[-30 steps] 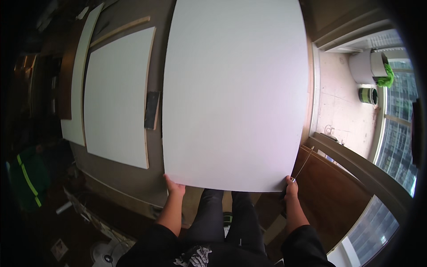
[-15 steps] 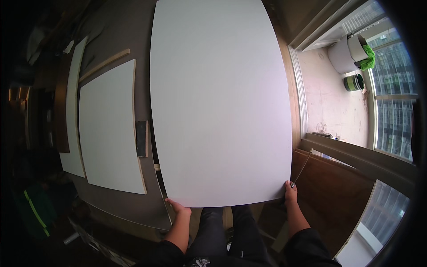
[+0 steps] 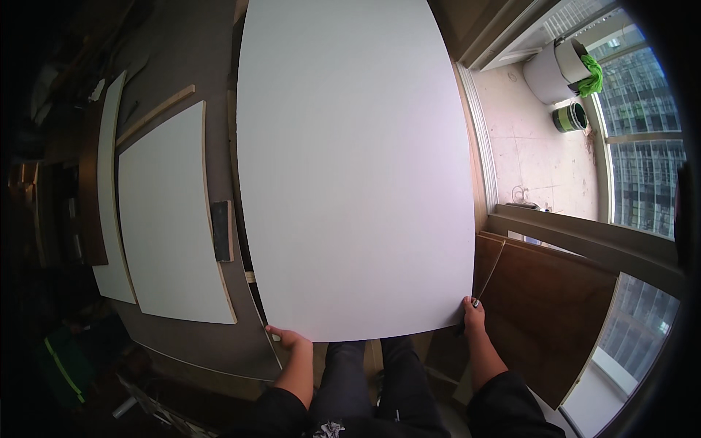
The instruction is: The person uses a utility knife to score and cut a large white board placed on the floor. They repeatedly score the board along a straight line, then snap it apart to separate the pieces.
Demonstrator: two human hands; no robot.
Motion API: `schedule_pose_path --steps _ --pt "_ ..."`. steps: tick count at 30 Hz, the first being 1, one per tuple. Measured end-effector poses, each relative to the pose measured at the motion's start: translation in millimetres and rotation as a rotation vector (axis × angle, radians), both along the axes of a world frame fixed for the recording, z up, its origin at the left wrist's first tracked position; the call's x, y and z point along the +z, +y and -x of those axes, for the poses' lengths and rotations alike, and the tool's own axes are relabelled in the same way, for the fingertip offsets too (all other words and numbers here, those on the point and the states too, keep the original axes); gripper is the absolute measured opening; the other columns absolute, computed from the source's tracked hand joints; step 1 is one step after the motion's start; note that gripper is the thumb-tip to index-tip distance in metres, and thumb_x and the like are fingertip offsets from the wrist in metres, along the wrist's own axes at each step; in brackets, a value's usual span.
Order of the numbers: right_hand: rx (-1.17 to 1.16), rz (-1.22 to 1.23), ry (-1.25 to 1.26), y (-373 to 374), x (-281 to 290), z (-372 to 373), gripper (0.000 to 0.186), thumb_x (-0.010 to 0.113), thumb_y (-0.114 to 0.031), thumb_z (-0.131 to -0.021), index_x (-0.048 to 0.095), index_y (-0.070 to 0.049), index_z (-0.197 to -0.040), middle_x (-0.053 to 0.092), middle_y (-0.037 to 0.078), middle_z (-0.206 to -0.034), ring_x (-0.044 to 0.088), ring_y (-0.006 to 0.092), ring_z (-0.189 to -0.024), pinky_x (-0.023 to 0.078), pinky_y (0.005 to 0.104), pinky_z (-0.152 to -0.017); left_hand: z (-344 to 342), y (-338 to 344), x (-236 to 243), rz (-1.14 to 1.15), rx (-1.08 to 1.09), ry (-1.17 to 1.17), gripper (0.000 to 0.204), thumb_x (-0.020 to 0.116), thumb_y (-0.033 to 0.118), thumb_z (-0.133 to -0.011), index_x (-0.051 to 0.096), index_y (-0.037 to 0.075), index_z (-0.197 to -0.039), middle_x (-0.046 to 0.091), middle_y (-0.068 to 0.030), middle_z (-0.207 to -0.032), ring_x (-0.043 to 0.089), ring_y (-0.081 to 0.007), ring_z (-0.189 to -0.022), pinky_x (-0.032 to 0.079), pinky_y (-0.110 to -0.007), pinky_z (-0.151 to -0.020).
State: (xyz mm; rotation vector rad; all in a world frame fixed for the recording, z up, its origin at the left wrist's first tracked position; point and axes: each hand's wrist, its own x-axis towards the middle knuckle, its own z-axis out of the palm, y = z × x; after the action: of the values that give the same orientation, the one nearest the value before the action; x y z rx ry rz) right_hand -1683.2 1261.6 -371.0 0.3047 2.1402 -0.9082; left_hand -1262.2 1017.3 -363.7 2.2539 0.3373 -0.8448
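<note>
A large white board (image 3: 358,175) lies lengthwise in front of me, its far end cut off by the top of the picture. My left hand (image 3: 290,339) grips its near left corner, thumb outstretched along the edge and fingers hidden beneath. At the near right corner my right hand (image 3: 474,317) is closed on the board's edge, also with fingers out of sight. By the right thumb shows a small shiny thing, too small to make out. A thin pale line (image 3: 491,269) runs from there toward a brown wooden panel (image 3: 551,306).
Left, on a dark grey surface (image 3: 171,352), lie a smaller white board (image 3: 171,219), a narrow white strip (image 3: 109,182), a wooden batten (image 3: 157,115) and a dark block (image 3: 222,231). Right, beyond a door frame, stand a white bin (image 3: 544,77) with green cloth and a paint bucket (image 3: 568,118).
My view has shifted slightly, so the surroundings on both sides sit further left in the picture. Both hands keep their hold on the white board.
</note>
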Motion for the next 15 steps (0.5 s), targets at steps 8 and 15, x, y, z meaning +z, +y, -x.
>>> schedule_pose_path --steps 8,15 --pt "0.054 -0.071 -0.025 -10 14 -3 0.026 0.069 -0.031 -0.097 0.067 -0.006 -0.1 0.059 -0.004 -0.082 0.049 0.0081 -0.075 0.043 0.0283 -0.07 -25 15 -13 0.108 -0.095 0.025 0.104 0.04 0.083 -0.09 0.053 -0.01 -0.135 0.058 -0.0179 -0.139 0.06 -0.0315 -0.122 0.049 -0.038 -0.102" --pt "0.013 -0.031 -0.011 -12 7 13 0.021 0.07 -0.029 -0.097 0.066 -0.008 -0.095 0.057 -0.006 -0.08 0.047 0.0066 -0.075 0.04 0.0272 -0.069 -31 28 -24 0.015 -0.162 0.049 0.104 0.039 0.084 -0.089 0.052 -0.007 -0.139 0.056 -0.0145 -0.143 0.058 -0.0298 -0.124 0.049 -0.039 -0.102"
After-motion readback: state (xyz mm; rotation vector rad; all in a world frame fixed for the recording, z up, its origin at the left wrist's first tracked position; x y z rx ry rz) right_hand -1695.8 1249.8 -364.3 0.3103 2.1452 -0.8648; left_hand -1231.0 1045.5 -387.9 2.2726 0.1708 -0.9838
